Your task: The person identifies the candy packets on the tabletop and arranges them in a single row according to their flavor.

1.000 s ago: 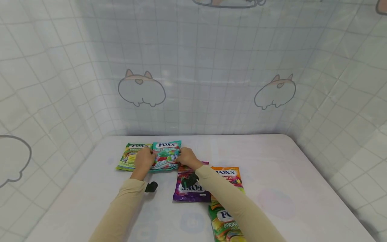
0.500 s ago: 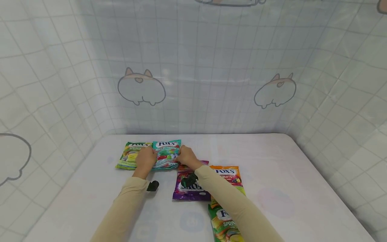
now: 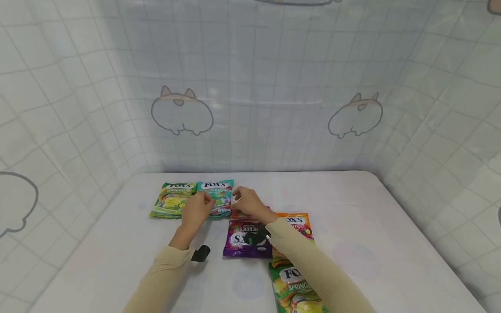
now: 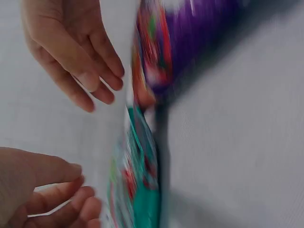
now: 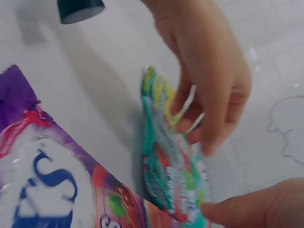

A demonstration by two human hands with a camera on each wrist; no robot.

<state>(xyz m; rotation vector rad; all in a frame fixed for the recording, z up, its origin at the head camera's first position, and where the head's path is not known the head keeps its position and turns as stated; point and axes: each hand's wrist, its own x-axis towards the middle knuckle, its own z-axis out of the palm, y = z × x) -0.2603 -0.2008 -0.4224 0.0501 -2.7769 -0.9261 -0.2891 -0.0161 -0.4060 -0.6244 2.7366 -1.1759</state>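
In the head view a teal Fox's mint candy bag (image 3: 224, 201) lies at the back, against a yellow-green Fox's candy bag (image 3: 169, 204) on its left. My left hand (image 3: 196, 210) is over the teal bag's left part, thumb and fingers apart and loosely bent, holding nothing. Beside the bag's right edge is my right hand (image 3: 249, 201), its fingers relaxed and nothing gripped. The left wrist view shows both hands off the teal bag (image 4: 142, 190). Below the right hand lies an upside-down purple berries candy bag (image 3: 245, 248), partly covered by that hand and a wrist camera.
An orange fruits candy bag (image 3: 300, 222) lies right of the purple one, partly behind the right sleeve (image 3: 309, 261). Nearer the front is another green candy bag (image 3: 291, 284), also partly covered. A white gridded backdrop (image 3: 274, 130) rises behind and beside the white table (image 3: 372, 226).
Both hands have let go of the teal bag's sides. The left hand has moved right and lifted over the bag; the right hand has shifted slightly right. The bags lie nearly where they were.
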